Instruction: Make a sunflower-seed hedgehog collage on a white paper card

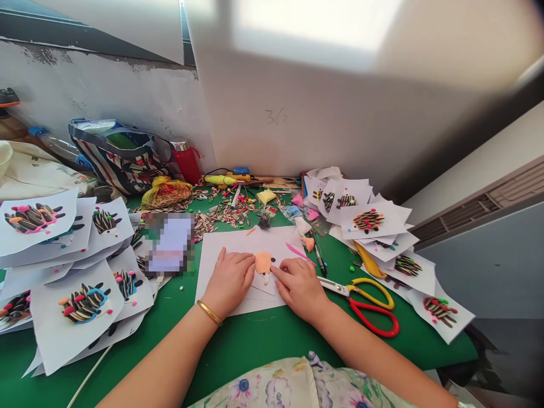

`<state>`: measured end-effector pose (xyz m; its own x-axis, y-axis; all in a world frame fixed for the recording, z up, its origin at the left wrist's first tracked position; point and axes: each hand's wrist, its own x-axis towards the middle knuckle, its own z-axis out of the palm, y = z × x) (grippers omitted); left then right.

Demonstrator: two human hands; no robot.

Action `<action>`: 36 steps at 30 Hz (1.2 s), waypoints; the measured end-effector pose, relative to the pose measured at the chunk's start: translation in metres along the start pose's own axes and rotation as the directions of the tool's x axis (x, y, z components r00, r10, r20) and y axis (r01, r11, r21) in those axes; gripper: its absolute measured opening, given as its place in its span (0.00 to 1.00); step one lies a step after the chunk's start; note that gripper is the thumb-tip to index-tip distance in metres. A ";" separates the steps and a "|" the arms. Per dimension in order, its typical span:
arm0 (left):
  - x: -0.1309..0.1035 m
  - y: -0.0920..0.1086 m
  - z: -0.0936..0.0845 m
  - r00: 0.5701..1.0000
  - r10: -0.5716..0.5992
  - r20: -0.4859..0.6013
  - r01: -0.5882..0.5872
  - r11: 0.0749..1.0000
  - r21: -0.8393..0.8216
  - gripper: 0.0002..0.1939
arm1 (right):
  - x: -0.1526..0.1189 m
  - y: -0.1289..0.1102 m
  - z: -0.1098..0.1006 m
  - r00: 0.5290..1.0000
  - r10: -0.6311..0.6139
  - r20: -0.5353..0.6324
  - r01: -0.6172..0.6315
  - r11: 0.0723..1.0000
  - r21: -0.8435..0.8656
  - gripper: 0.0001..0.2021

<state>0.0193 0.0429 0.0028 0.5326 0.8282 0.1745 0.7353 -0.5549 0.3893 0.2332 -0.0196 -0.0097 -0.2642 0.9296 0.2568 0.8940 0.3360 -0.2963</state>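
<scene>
An orange clay piece (263, 263) lies flattened on a small white paper (267, 288), which rests on larger white sheets (212, 243). Black bits sit at its right and lower edges. My left hand (232, 277) lies over the paper to the left of the clay, palm down, fingers extended, fingertips by its left edge. On the other side my right hand (300, 286) touches the clay's right edge with its index fingertip; its other fingers are partly bent, and nothing shows in its grasp. A pink tool (300, 254) lies beyond the right hand.
Scissors (361, 297) and a pen (319, 258) lie at right. Stacks of seed-decorated papers (76, 345) stand on both sides. A phone (170, 243) with a cable is at left. Scattered seeds (225, 212), clay packets and a red bottle (187, 161) line the back.
</scene>
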 end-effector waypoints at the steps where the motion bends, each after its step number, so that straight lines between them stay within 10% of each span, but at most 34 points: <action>1: 0.000 0.000 0.000 1.000 0.001 -0.001 -0.001 1.000 0.003 0.16 | 0.000 -0.001 0.001 1.000 -0.001 0.006 0.001 1.000 -0.002 0.17; 14: -0.001 0.002 -0.001 1.000 0.003 0.008 -0.003 1.000 0.013 0.15 | 0.020 0.038 -0.013 0.961 0.269 -0.069 -0.278 0.938 -0.206 0.11; 23: -0.002 0.005 0.000 0.999 0.029 -0.022 -0.027 0.997 0.079 0.14 | 0.046 0.040 -0.017 0.955 0.265 0.135 -0.178 0.873 -0.454 0.07; 36: -0.005 0.027 0.015 0.982 0.189 0.026 -0.190 0.959 0.209 0.26 | 0.040 0.037 -0.003 0.998 0.060 0.002 -0.058 0.966 -0.252 0.09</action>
<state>0.0426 0.0224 -0.0016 0.6728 0.7060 0.2210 0.6916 -0.7063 0.1511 0.2571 0.0293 -0.0074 -0.2107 0.9486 0.2362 0.9701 0.2327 -0.0692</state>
